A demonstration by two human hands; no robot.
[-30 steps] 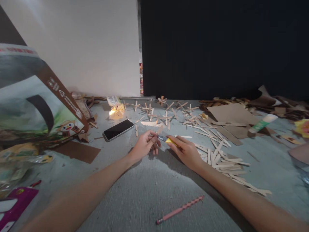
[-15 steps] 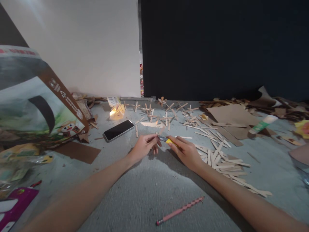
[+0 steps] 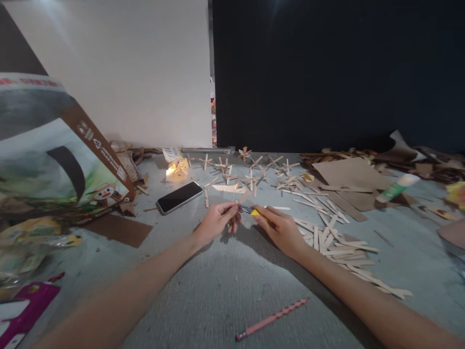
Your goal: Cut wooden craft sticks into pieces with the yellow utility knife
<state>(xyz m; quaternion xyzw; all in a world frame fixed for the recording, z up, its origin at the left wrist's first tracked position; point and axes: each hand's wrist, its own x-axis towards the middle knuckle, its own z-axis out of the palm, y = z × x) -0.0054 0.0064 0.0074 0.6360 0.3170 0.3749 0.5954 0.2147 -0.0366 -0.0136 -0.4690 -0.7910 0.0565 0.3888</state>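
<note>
My left hand [image 3: 217, 222] is closed in a pinch around a short wooden craft stick [image 3: 244, 196], whose end points up past the fingertips. Wrapped in my right hand [image 3: 283, 230] is a yellow utility knife [image 3: 256, 213], its blade reaching left to the left fingertips. Whether the blade touches the stick is too small to tell. Beyond the hands stand several crossed stick pieces [image 3: 250, 179]. A heap of loose craft sticks [image 3: 329, 237] lies right of my right hand.
A phone [image 3: 179, 197] rests to the left, near a lit yellow paper [image 3: 177, 170]. Nearest me lies a pink pencil [image 3: 274, 318]. Cardboard sheets [image 3: 348, 174] and a glue stick [image 3: 397, 188] are at right, a large printed bag [image 3: 54, 150] at left.
Both hands hold nearly the same pose, with the blade still at the left fingertips. The whole view has shifted very slightly.
</note>
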